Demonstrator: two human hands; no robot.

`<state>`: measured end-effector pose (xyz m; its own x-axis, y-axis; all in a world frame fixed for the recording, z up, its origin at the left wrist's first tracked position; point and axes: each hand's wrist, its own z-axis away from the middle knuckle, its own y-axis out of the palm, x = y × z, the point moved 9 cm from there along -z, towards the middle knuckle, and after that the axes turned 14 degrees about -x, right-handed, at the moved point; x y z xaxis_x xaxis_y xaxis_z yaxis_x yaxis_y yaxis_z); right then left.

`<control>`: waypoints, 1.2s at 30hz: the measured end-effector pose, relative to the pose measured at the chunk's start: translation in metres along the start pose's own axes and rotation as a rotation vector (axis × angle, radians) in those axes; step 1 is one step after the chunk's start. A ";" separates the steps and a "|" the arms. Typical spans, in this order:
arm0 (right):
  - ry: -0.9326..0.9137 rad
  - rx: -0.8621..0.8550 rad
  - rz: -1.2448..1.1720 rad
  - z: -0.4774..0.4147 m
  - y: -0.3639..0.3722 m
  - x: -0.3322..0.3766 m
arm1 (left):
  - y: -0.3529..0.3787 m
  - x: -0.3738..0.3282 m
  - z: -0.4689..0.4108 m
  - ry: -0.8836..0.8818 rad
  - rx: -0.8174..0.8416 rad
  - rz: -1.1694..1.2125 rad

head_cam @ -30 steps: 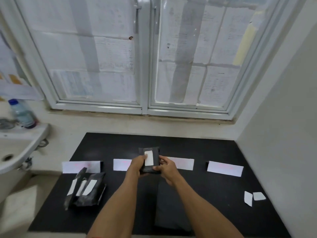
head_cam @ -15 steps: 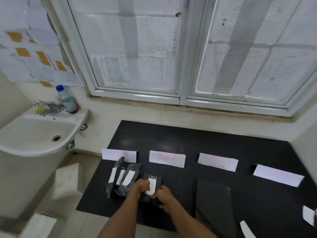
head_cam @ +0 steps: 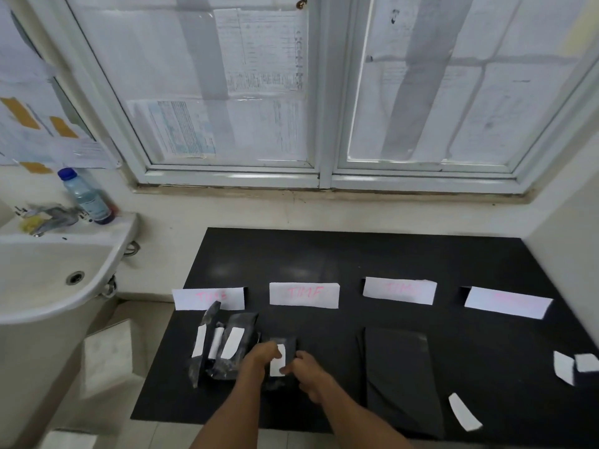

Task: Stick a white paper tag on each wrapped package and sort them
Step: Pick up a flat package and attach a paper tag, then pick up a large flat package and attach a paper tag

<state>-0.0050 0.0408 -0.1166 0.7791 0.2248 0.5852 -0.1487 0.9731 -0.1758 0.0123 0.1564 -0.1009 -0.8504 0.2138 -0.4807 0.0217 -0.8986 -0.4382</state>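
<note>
The black surface (head_cam: 324, 254) carries a dark sheet (head_cam: 398, 377) on the right and four white labels (head_cam: 304, 295) in a row. A pile (head_cam: 240, 322) of tagged packages lies below the leftmost label. Just right of the pile is the package (head_cam: 288, 341). The left grip (head_cam: 259, 359) and right grip (head_cam: 308, 374) each pinch one side of it, and its tag (head_cam: 278, 364) faces up. Loose tags (head_cam: 464, 412) lie far right.

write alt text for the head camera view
The left hand and right hand hold a black wrapped package bearing a white tag over a black table, beside a pile of tagged packages. Four white cards line the table behind; loose tags lie at right.
</note>
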 end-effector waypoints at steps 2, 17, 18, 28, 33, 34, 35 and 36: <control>-0.024 -0.053 -0.047 -0.002 -0.015 0.005 | 0.007 -0.017 0.004 0.038 -0.009 -0.022; -0.069 -0.756 -0.041 0.010 -0.269 -0.047 | 0.188 -0.050 0.088 0.051 0.192 -0.013; -0.042 -0.722 -0.039 0.007 -0.275 -0.056 | 0.199 -0.048 0.091 0.044 0.200 0.010; -0.010 -0.580 -0.118 0.008 -0.300 -0.074 | 0.222 -0.049 0.105 -0.071 0.104 0.167; 0.022 -0.536 -0.130 0.006 -0.304 -0.080 | 0.218 -0.059 0.111 -0.047 0.013 0.252; 0.027 -0.521 -0.128 0.007 -0.305 -0.079 | 0.218 -0.061 0.111 -0.031 -0.012 0.260; 0.029 -0.511 -0.138 0.008 -0.306 -0.079 | 0.219 -0.065 0.112 -0.015 -0.031 0.258; 0.025 -0.510 -0.154 0.009 -0.308 -0.078 | 0.221 -0.069 0.112 0.003 -0.036 0.261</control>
<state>-0.0256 -0.2761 -0.1012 0.7837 0.0735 0.6168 0.2791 0.8454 -0.4554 0.0166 -0.0999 -0.0795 -0.8120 -0.0219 -0.5832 0.2589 -0.9091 -0.3263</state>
